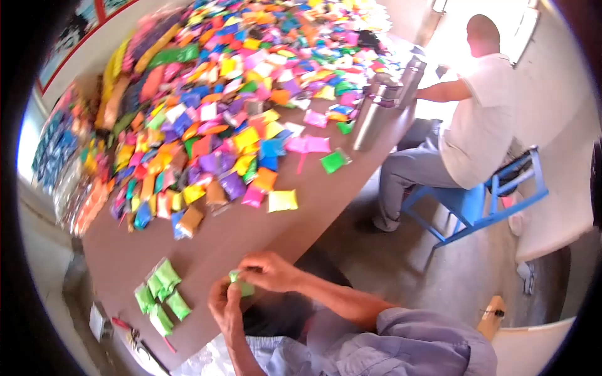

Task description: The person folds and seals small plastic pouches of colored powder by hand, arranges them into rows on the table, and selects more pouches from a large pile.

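Note:
Close to the table's near edge, a small light green packet (247,289) is pinched between my two hands. My left hand (226,306) grips it from the left, thumb up against it. From the right, the fingers of my right hand (273,272) are closed on its upper part. My fingers hide much of the packet. Left of my hands, several similar light green packets (162,294) lie in a loose group on the brown table (263,232).
A large heap of colourful packets (244,125) covers the table's far part. Metal flasks (375,119) stand at the right edge. A co-worker (480,119) sits beyond on a blue chair (464,207). Red-handled pliers (121,324) lie at the near left corner.

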Tool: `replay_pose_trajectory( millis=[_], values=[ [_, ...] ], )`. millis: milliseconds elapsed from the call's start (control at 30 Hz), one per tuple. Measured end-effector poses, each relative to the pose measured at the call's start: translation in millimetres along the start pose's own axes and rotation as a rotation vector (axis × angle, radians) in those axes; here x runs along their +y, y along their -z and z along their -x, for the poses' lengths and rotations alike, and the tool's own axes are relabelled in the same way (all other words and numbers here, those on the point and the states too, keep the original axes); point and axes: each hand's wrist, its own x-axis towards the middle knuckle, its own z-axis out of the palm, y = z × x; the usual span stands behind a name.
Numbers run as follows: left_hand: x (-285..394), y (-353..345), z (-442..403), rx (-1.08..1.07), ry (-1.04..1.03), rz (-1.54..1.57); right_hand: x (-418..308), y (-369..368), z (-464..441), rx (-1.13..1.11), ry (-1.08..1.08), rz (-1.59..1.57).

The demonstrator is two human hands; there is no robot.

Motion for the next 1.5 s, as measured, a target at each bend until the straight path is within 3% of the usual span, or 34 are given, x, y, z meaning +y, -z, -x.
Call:
replay_pose_trajectory(
  millis=[167, 833, 933, 1067, 1200, 1300, 1433, 1500],
  values=[
    [-19.5, 7.8, -6.0, 0.051, -0.074, 0.003, -9.0, -2.2, 1.8, -0.002, 0.007, -0.004],
    [-28.8, 14.1, -7.4, 0.103, -0.042, 0.125, 0.0, -2.0, -0.7, -0.028, -0.011, -0.016],
    [-1.9, 2.2, 0.3, 0.027, 0.018, 0.016, -1.3, -2.2, -0.7, -0.005, -0.014, -0.032],
    [-15.0, 12.2, -4.4, -0.013, -0.013, 0.028, -8.3, 0.0, -0.1, -0.04, -0.104, -0.023],
    [-12.1, 9.2, -4.2, 0.027, -0.033, 0.051, -6.8, -5.5, 0.4, 0.014, 0.005, 0.083],
    [-5.3, 3.8, -4.0, 0.01, -0.03, -0.031, -9.3, -0.7, -0.6, -0.049, -0.159, -0.004],
    [-0.6, -1.5, -3.2, 0.013, -0.064, -0.011, -10.3, -0.8, -1.7, -0.004, -0.177, -0.034],
    [-4.3, -6.0, -4.9, 0.067, -0.084, 0.024, -9.8, -6.5, -2.1, 0.114, -0.063, -0.05]
  ],
)
